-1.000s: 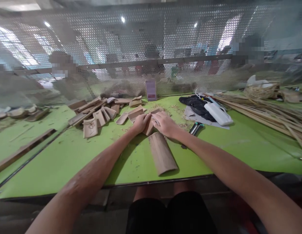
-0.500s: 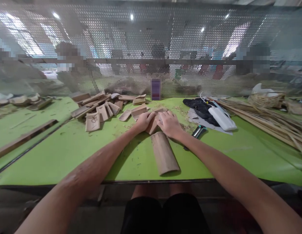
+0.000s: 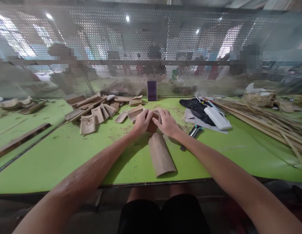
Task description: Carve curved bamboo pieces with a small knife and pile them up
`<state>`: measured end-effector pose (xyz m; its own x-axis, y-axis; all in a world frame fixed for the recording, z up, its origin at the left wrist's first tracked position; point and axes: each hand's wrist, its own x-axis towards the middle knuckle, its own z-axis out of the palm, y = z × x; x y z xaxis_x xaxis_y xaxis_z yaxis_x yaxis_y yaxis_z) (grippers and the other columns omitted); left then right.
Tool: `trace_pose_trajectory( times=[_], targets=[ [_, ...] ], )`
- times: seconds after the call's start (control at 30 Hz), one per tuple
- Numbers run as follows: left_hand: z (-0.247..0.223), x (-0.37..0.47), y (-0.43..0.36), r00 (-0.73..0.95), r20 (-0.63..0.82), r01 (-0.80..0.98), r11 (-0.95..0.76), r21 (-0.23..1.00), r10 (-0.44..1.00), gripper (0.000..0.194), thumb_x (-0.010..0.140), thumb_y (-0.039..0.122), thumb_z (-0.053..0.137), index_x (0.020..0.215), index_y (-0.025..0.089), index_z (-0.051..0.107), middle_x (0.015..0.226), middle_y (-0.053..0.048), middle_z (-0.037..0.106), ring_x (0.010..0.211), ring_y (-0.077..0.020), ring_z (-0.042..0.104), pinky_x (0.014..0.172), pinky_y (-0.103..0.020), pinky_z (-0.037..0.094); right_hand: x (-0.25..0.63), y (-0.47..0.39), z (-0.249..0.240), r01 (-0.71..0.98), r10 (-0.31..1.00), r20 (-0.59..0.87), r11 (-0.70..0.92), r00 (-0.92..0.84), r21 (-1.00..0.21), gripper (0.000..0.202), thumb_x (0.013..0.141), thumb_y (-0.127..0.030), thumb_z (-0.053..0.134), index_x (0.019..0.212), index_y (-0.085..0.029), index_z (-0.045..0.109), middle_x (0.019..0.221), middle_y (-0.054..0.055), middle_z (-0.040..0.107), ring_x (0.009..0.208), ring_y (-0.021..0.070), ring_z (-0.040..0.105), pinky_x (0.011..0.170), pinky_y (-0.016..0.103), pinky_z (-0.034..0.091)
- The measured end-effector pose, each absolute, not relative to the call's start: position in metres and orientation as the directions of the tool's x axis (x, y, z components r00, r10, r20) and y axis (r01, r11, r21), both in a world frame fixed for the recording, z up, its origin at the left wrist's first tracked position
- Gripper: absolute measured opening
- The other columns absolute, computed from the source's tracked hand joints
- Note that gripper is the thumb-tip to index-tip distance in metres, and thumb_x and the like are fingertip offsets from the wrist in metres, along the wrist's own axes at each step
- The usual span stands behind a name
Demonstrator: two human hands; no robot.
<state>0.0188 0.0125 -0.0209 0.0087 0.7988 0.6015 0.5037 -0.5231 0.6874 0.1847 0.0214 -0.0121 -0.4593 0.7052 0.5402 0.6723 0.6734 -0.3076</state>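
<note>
Both my hands grip one brown bamboo piece (image 3: 152, 126) over the green table, my left hand (image 3: 143, 123) on its left side and my right hand (image 3: 167, 123) on its right. Fingers cover much of the piece. Just nearer to me lies a longer curved bamboo slat (image 3: 162, 155), rounded side up, its far end close beneath the held piece. A utility knife (image 3: 193, 135) rests by my right forearm, partly hidden behind it. Short curved bamboo pieces (image 3: 135, 113) lie beyond my left hand.
Cut bamboo pieces (image 3: 87, 125) are heaped at the left. To the right are black cloth (image 3: 198, 110), a white power bank-like block (image 3: 217, 117) and long thin strips (image 3: 253, 122). A phone (image 3: 152, 90) stands against the perforated screen (image 3: 190, 74). Shavings lie about.
The bamboo piece between my hands has tilted up, its darker face now toward me. My hands have drawn slightly closer around it. The whole view has shifted slightly.
</note>
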Motion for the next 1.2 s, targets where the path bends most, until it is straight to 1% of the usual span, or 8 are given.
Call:
trace_pose_trajectory(
  times=[0.13,0.3,0.37,0.57,0.77,0.93,1.13,1.2],
  targets=[
    [-0.018,0.026,0.004,0.074,0.596,0.486,-0.551,0.678,0.800,0.026,0.099,0.038,0.046,0.081,0.021,0.051,0.075,-0.002,0.059,0.072,-0.0168,0.053,0.067,-0.030,0.042,0.186,0.033,-0.017,0.520,0.711,0.594,0.693,-0.377,-0.500,0.044,0.101,-0.042,0.033,0.130,-0.016,0.054,0.124,0.017,0.057,0.119,0.0279,0.053,0.105,0.047,0.042],
    [-0.016,0.031,-0.005,0.239,0.622,0.426,-0.656,0.623,0.746,0.021,0.090,0.033,0.061,0.104,0.019,0.055,0.093,-0.005,0.066,0.083,-0.0175,0.059,0.075,-0.031,0.047,0.189,0.039,-0.018,0.423,0.714,0.622,0.696,-0.322,-0.580,0.042,0.101,-0.041,0.030,0.119,-0.019,0.060,0.117,0.014,0.061,0.115,0.0262,0.055,0.104,0.044,0.043],
    [-0.016,0.031,-0.004,0.296,0.619,0.387,-0.684,0.618,0.727,0.029,0.086,0.030,0.066,0.109,0.018,0.054,0.098,-0.006,0.066,0.087,-0.0185,0.060,0.078,-0.032,0.049,0.189,0.036,-0.015,0.411,0.689,0.644,0.720,-0.331,-0.559,0.041,0.101,-0.041,0.029,0.118,-0.020,0.061,0.114,0.013,0.062,0.113,0.0261,0.055,0.103,0.044,0.043],
    [-0.025,0.032,0.003,0.262,0.623,0.391,-0.671,0.630,0.737,0.014,0.088,0.027,0.059,0.095,0.018,0.051,0.086,-0.005,0.062,0.077,-0.0181,0.057,0.071,-0.032,0.048,0.186,0.028,-0.009,0.505,0.566,0.697,0.798,-0.439,-0.330,0.044,0.100,-0.042,0.033,0.127,-0.019,0.059,0.112,0.013,0.060,0.110,0.0285,0.051,0.104,0.048,0.039],
    [-0.032,0.034,0.007,0.237,0.581,0.421,-0.621,0.661,0.779,0.018,0.086,0.019,0.056,0.103,0.020,0.050,0.095,-0.007,0.064,0.088,-0.0220,0.061,0.078,-0.037,0.051,0.187,0.033,-0.014,0.525,0.628,0.690,0.748,-0.360,-0.407,0.047,0.102,-0.043,0.029,0.123,-0.016,0.061,0.109,0.014,0.060,0.110,0.0284,0.050,0.104,0.047,0.039],
    [-0.034,0.036,0.007,0.257,0.616,0.334,-0.666,0.667,0.745,0.028,0.092,0.025,0.052,0.119,0.021,0.046,0.107,-0.009,0.066,0.093,-0.0213,0.063,0.080,-0.036,0.052,0.183,0.026,-0.010,0.514,0.588,0.706,0.779,-0.396,-0.360,0.047,0.102,-0.044,0.028,0.126,-0.019,0.060,0.111,0.013,0.059,0.110,0.0278,0.050,0.105,0.046,0.038],
    [-0.034,0.037,0.004,0.178,0.557,0.462,-0.569,0.680,0.811,0.016,0.092,0.033,0.056,0.093,0.023,0.043,0.076,-0.001,0.060,0.070,-0.0173,0.056,0.064,-0.032,0.046,0.188,0.036,-0.016,0.532,0.671,0.653,0.717,-0.352,-0.450,0.050,0.102,-0.040,0.024,0.124,-0.016,0.062,0.114,0.014,0.061,0.111,0.0284,0.050,0.105,0.048,0.039],
    [-0.033,0.037,0.003,0.167,0.558,0.468,-0.563,0.681,0.813,0.016,0.092,0.033,0.055,0.092,0.024,0.042,0.078,-0.001,0.060,0.070,-0.0176,0.056,0.063,-0.032,0.046,0.187,0.035,-0.017,0.537,0.680,0.651,0.707,-0.338,-0.460,0.051,0.103,-0.041,0.024,0.125,-0.018,0.063,0.115,0.013,0.062,0.112,0.0281,0.050,0.105,0.048,0.038]
  ],
)
